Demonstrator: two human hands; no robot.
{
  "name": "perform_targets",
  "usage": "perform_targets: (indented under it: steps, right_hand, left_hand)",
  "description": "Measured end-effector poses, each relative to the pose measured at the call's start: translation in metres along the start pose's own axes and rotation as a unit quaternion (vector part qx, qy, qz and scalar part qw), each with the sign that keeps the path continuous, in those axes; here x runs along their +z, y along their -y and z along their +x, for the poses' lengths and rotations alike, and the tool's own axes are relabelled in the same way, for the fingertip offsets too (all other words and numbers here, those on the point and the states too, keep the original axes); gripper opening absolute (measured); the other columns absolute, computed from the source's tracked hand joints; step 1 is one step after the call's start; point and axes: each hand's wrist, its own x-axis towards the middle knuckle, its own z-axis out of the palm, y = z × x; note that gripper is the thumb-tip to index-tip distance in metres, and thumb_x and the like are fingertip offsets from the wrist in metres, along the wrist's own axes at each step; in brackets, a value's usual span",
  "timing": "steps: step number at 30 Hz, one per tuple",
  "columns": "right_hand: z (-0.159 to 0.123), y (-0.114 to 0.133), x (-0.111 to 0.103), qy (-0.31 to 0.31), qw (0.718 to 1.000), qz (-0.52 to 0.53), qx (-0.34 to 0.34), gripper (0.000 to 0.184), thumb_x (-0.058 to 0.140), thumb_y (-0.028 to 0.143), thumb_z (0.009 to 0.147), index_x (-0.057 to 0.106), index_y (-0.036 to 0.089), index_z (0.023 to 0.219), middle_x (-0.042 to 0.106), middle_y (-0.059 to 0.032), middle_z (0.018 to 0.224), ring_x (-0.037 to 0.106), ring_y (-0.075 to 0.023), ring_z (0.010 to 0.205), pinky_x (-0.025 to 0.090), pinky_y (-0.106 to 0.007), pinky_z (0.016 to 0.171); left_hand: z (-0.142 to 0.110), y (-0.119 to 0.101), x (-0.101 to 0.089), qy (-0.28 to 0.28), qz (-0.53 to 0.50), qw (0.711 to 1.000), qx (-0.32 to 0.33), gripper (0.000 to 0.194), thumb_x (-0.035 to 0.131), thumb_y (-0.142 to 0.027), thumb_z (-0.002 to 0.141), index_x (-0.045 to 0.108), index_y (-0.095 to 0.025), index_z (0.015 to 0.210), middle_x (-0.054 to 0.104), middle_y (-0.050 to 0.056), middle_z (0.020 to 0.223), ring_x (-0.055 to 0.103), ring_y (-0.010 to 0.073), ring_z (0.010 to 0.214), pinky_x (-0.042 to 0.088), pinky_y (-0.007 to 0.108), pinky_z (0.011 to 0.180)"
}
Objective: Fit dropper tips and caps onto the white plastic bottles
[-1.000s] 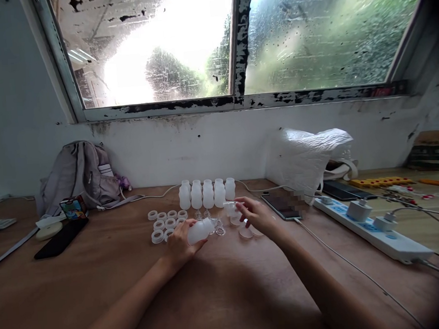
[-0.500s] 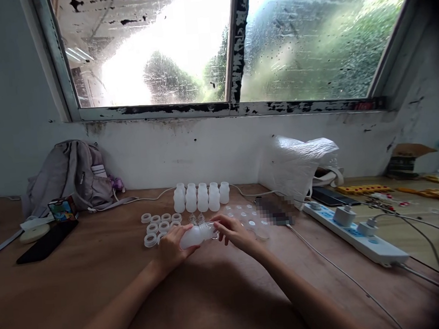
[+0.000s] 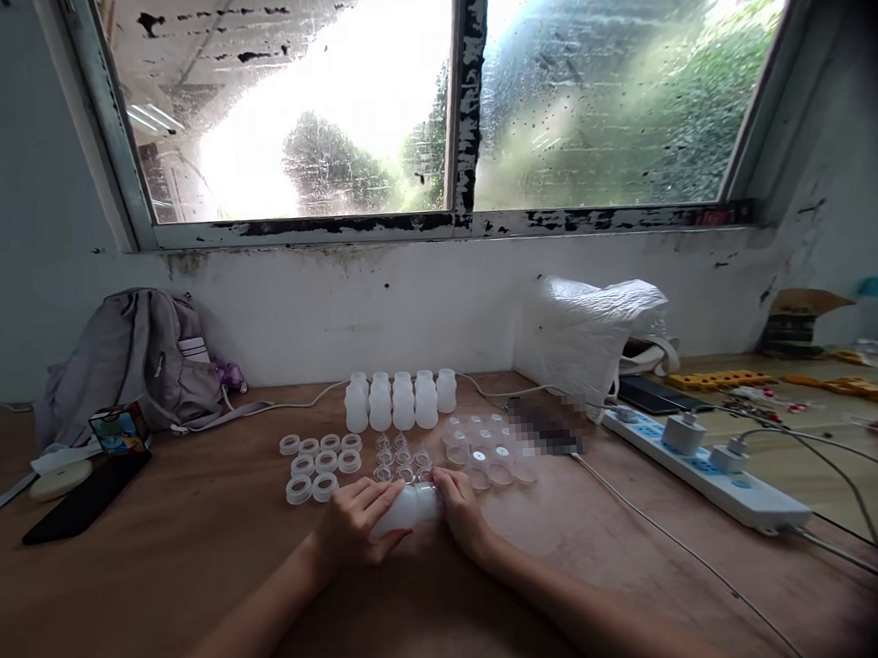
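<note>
bottle (image 3: 406,509), translucent white, lies sideways at the near middle of the tabletop (image 3: 199,546), held at both ends. left hand (image 3: 354,520) has its fingers wrapped around the body; right hand (image 3: 458,503) has its fingers pinched closed at the neck end, what sits under them not visible. judgement: steady the body, turn only at the neck. rings (image 3: 317,465), clear caps (image 3: 485,456) and upright bottles (image 3: 400,400) crowd just behind; open room lies toward the near edge.

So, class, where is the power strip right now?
In the head view the power strip lies on the table, right of both hands, between the plastic bag and the right edge.
</note>
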Motion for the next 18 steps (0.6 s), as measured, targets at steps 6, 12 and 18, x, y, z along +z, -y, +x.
perform_targets:
  steps: [6, 12, 18]
  right_hand:
    - [-0.002, 0.009, -0.002, 0.012, 0.998, 0.065, 0.016, 0.029, 0.038, 0.036, 0.07, 0.035, 0.018, 0.047, 0.033, 0.0025, 0.045, 0.031, -0.0086, 0.042, 0.025, -0.021, 0.039]
    - [0.008, 0.023, -0.01, -0.019, 0.987, 0.122, 0.1, 0.031, 0.044, 0.047, 0.07, 0.046, 0.017, 0.06, 0.032, 0.0058, 0.039, 0.026, -0.0066, 0.031, 0.019, -0.02, 0.029]
    - [0.013, 0.029, -0.017, 0.076, 0.988, 0.126, 0.047, 0.033, 0.049, 0.048, 0.071, 0.05, 0.016, 0.066, 0.041, 0.0034, 0.052, 0.036, -0.0058, 0.038, 0.028, -0.019, 0.034]
  left_hand:
    - [0.008, -0.012, -0.004, 0.012, 0.024, 1.0, 0.002, 0.046, 0.046, -0.037, 0.076, 0.045, -0.014, 0.116, 0.061, 0.012, 0.096, 0.057, 0.0227, 0.08, 0.047, 0.035, 0.069]
    - [0.024, -0.033, -0.003, 0.03, 0.023, 0.986, -0.163, 0.056, 0.046, -0.048, 0.074, 0.04, -0.016, 0.119, 0.061, 0.011, 0.094, 0.058, 0.0243, 0.08, 0.048, 0.033, 0.065]
    - [0.018, -0.024, -0.007, 0.098, -0.14, 0.968, -0.184, 0.057, 0.046, -0.039, 0.077, 0.022, -0.026, 0.127, 0.047, 0.005, 0.12, 0.052, 0.0211, 0.1, 0.045, 0.03, 0.078]
